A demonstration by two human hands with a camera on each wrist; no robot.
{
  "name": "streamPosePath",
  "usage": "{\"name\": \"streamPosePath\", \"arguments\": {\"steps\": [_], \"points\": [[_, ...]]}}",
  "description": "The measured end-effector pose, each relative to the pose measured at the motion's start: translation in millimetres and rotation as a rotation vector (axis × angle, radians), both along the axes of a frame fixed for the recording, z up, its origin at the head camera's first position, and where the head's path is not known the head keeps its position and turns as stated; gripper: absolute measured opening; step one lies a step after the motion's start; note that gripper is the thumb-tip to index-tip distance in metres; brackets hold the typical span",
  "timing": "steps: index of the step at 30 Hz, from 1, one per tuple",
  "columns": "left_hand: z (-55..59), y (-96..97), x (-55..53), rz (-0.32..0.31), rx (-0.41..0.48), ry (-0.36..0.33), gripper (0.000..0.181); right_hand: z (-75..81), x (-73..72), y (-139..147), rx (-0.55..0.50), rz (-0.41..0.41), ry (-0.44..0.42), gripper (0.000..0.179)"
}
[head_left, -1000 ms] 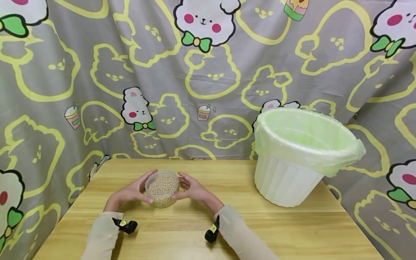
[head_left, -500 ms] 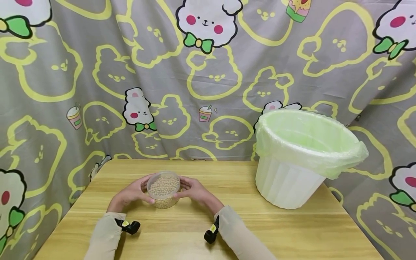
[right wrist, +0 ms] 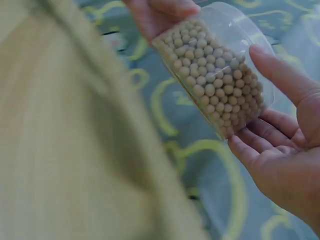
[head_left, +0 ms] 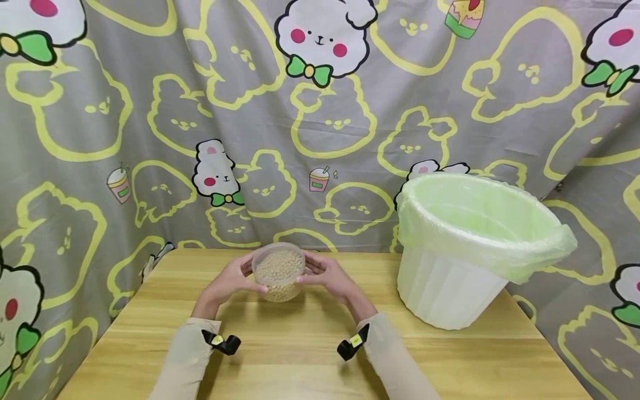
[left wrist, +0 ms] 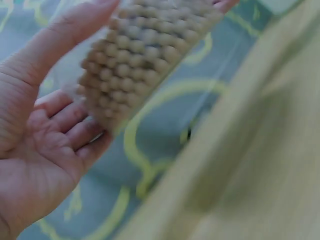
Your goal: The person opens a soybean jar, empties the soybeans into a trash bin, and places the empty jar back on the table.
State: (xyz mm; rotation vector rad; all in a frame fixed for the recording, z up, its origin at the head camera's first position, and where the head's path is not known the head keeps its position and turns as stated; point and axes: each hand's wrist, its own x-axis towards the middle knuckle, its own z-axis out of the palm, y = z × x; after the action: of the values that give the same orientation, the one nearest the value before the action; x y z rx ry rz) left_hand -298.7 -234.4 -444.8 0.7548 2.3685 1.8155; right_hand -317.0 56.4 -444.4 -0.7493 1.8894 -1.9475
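Observation:
A clear round plastic tub [head_left: 278,295] full of small beige balls [head_left: 279,265] is held up between both hands, its top facing the head camera. My left hand [head_left: 234,282] grips its left side, thumb at the near wall and fingers behind. On the opposite side my right hand [head_left: 334,276] holds it the same way. From the right wrist the tub's clear wall [right wrist: 237,25] shows above the level of the balls, with table surface visible below and a shadow on it. The left wrist view shows the balls [left wrist: 140,55] blurred, with the fingers against the tub.
A white ribbed bin [head_left: 445,291] lined with a pale green bag [head_left: 470,244] stands tilted on the right of the wooden table [head_left: 295,350]. A grey curtain [head_left: 270,122] with cartoon prints hangs behind and at the sides. Black wrist cameras [head_left: 227,344] sit on both sleeves.
Both hands have lifted the tub off the table and carried it to the right and a little farther back. The head view has shifted slightly. The bin stays in place.

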Motion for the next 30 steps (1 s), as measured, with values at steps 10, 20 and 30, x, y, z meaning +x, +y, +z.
{"name": "streamPosePath", "arguments": {"steps": [10,20,30], "points": [[46.7,95.5,-12.7,-0.101,0.286,0.014,0.092,51.0,1.7,74,-0.115,-0.087,0.103,0.072],[56.8,148.1,-10.6,-0.096,0.288,0.009,0.115,67.9,10.6,108,-0.137,-0.129,0.17,0.069],[56.5,161.2,-11.5,0.057,0.243,0.171,0.106,75.8,12.7,114,-0.111,-0.12,0.177,0.071]]}}
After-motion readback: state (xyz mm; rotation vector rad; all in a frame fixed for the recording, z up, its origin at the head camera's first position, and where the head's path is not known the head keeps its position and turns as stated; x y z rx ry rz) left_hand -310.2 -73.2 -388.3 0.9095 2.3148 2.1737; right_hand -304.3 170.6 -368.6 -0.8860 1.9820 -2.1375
